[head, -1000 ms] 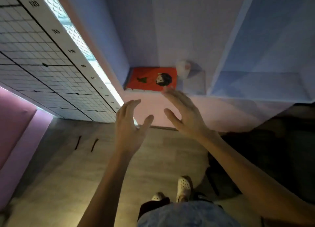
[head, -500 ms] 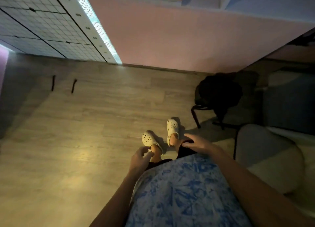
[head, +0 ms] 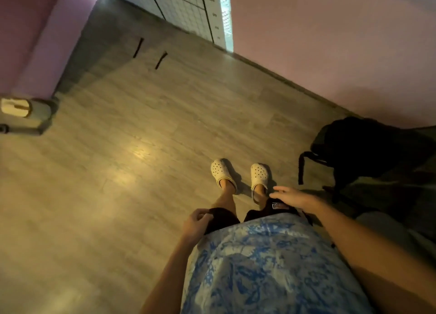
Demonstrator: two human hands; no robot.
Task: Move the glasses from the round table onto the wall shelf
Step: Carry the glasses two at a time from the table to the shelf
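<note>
Below centre, the left hand (head: 197, 224) is hanging loosely curled, empty. The right hand (head: 292, 197) is resting flat-fingered near a shadowy, cut-off chair (head: 354, 146).

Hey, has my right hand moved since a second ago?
Yes. The right hand has dropped from up against the pink wall down to the black shorts.

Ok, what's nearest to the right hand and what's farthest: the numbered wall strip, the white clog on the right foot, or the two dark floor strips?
From the right hand, in the head view:
1. white clog, on the right foot, just ahead of the fingers.
2. dark floor strips, out on the floor, ahead and to the left.
3. numbered wall strip, farthest, up on the far wall.
</note>
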